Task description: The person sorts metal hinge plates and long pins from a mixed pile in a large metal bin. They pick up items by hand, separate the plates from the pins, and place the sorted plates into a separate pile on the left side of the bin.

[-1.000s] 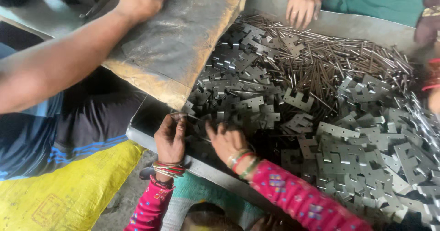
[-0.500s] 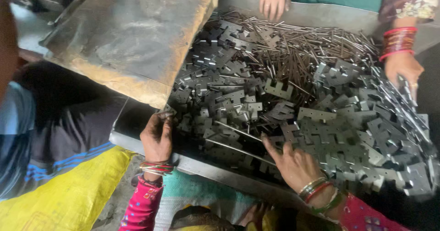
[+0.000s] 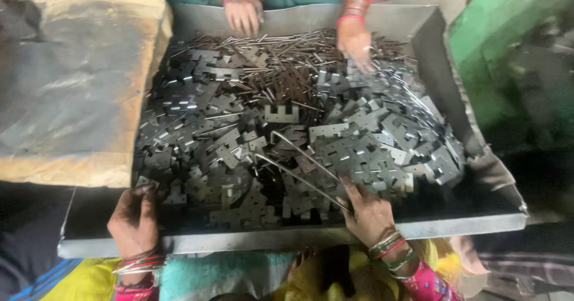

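A large metal tray holds a heap of grey notched metal plates and, at the back, several thin dark pins. My left hand rests at the tray's near left edge, its fingertips pinching a small plate. My right hand is at the near middle of the tray, fingers closed on the end of a long bent metal rod that lies across the plates. Both wrists wear bangles.
Another person's two hands pick among the pins at the tray's far side. A worn brown board lies along the tray's left. A green metal body stands on the right. Yellow cloth is below.
My right hand has moved right along the tray's near side and now grips the rod. The bare arm over the board at left is no longer in view. The view has shifted right.
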